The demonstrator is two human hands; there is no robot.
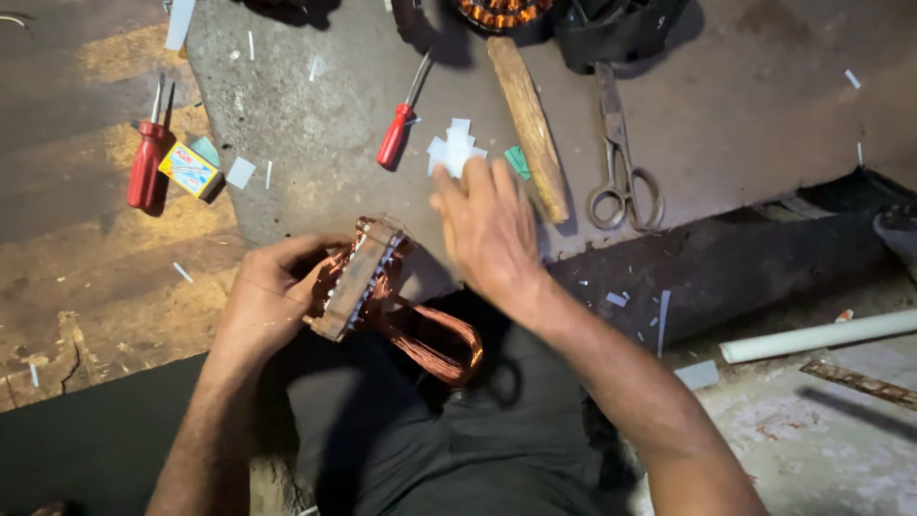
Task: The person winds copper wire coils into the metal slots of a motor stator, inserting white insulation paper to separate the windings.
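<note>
Your left hand (272, 301) is gripping the copper coil block (361, 282), fingers closed; your right hand (487, 225) is hovering open-fingered over paper scraps (455, 150) near the slab edge (611, 244).

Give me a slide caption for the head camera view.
Left hand grips a copper-wound stator while right hand reaches white paper slips beside a screwdriver.

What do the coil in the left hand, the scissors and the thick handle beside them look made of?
The coil looks like bare or enamelled copper wire: shiny reddish-orange strands looped from a dull grey core in the left hand. The scissors look like dark, dull metal, possibly rusted steel. The thick handle looks like unfinished wood, pale brown and rough.
</note>
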